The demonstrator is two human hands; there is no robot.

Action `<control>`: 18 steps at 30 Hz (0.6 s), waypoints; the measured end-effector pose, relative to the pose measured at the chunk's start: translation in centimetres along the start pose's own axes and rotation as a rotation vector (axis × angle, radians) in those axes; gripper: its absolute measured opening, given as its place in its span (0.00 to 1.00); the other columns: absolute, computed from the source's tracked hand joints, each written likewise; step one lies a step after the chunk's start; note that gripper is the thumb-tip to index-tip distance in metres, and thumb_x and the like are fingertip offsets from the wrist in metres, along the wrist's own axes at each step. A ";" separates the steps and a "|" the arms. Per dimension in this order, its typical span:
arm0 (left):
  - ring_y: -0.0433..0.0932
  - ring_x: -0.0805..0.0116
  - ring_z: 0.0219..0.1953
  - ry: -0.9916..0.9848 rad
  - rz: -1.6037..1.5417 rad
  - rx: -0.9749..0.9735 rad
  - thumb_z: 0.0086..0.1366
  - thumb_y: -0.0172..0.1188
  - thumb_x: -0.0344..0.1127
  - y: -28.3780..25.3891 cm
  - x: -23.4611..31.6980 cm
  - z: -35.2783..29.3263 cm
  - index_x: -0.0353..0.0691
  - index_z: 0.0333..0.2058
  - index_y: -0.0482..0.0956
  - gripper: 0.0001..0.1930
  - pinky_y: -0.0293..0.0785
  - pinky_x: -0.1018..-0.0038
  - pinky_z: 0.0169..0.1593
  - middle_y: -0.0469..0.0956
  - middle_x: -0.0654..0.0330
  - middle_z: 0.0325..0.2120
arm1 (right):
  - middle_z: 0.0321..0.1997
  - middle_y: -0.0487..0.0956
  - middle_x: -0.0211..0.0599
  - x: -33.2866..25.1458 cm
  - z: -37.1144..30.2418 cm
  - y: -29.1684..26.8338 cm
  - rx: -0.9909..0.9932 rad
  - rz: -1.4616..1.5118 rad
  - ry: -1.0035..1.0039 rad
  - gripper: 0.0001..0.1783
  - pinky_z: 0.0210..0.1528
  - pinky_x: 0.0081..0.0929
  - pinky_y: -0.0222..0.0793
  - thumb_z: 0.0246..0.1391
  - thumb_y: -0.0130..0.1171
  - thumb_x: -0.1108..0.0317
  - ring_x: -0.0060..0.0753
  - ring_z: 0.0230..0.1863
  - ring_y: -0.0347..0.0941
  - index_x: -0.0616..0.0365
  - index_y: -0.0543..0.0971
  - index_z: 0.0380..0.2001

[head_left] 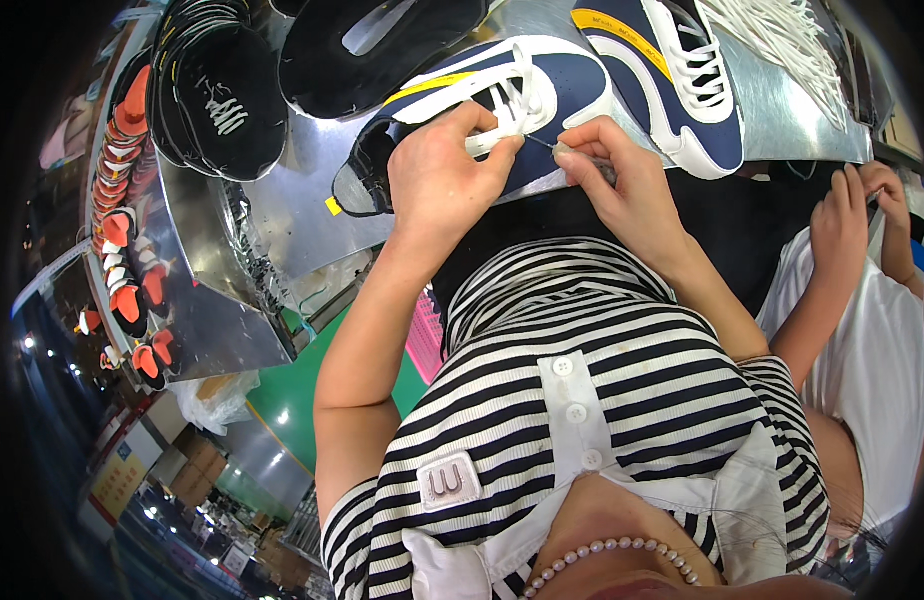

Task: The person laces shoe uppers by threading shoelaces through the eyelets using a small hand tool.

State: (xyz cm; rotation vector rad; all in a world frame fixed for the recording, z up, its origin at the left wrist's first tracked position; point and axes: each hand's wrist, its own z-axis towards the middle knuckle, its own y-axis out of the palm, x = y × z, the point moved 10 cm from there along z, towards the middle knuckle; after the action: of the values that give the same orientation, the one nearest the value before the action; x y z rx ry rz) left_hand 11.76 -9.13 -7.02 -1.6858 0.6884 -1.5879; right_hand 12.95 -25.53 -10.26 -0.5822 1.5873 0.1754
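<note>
Far to the left of our fingers we see a row of orange and black shoes [122, 250] going away along the metal table [282, 210]. Closer in, still left of our fingers and a bit above them, sits a stack of black insoles [227, 95].

Next comes our left hand [444, 170]. It rests on a navy and white sneaker [472, 115] that lies on its side at the table edge. The fingers of this hand are bent and closed, and they pinch the white lace [497, 138] of the sneaker. The toe of the sneaker points left, past our left wrist, and the lace holes sit right under our fingertips.

Our right hand [622, 185] is just to the right, very near the left one. Its thumb and first finger are pressed shut on a thin needle-like tool [544, 146], and the tip of the tool points left toward the lace, between the two hands.

Above our right fingers lies a second navy and white sneaker [672, 75]. To the right of that is a bunch of loose white laces [772, 40].

Far right, another person's hand [842, 225] rests at the table edge, well apart from ours.
</note>
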 end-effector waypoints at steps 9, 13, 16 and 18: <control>0.80 0.61 0.26 0.190 -0.125 -0.022 0.52 0.70 0.34 0.1 1.9 -1.5 0.35 0.30 0.79 0.11 0.73 0.72 0.33 0.81 0.55 0.25 | 0.22 0.79 0.40 0.8 1.1 1.8 0.021 0.124 -0.022 0.08 0.26 0.26 0.70 0.59 0.57 0.69 0.32 0.21 0.76 0.62 0.71 0.36; 0.80 0.56 0.27 0.305 -0.022 0.064 0.54 0.69 0.33 -1.1 3.0 -2.8 0.36 0.31 0.79 0.09 0.74 0.69 0.33 0.80 0.54 0.25 | 0.23 0.79 0.39 0.2 1.6 2.9 0.018 0.099 -0.076 0.09 0.29 0.28 0.72 0.58 0.57 0.68 0.33 0.25 0.77 0.61 0.72 0.37; 0.76 0.59 0.24 0.417 0.169 0.162 0.52 0.69 0.33 -2.5 2.7 -4.5 0.40 0.27 0.78 0.08 0.69 0.67 0.27 0.76 0.58 0.21 | 0.25 0.80 0.39 -1.3 1.1 1.7 -0.288 -0.189 -0.130 0.09 0.32 0.28 0.73 0.58 0.59 0.67 0.32 0.27 0.79 0.60 0.74 0.39; 0.73 0.61 0.22 0.448 0.213 0.229 0.50 0.69 0.32 -3.5 2.4 -5.0 0.40 0.26 0.77 0.08 0.67 0.68 0.26 0.73 0.60 0.19 | 0.29 0.81 0.38 -2.6 1.0 -2.8 -0.102 -0.314 -0.173 0.11 0.33 0.26 0.74 0.56 0.61 0.67 0.29 0.29 0.80 0.59 0.76 0.41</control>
State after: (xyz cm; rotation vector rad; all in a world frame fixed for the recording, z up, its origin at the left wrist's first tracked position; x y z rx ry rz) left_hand 6.74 -9.53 -2.82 -1.0625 0.8373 -1.8259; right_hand 15.08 -26.77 -7.19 -0.8643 1.3063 0.0682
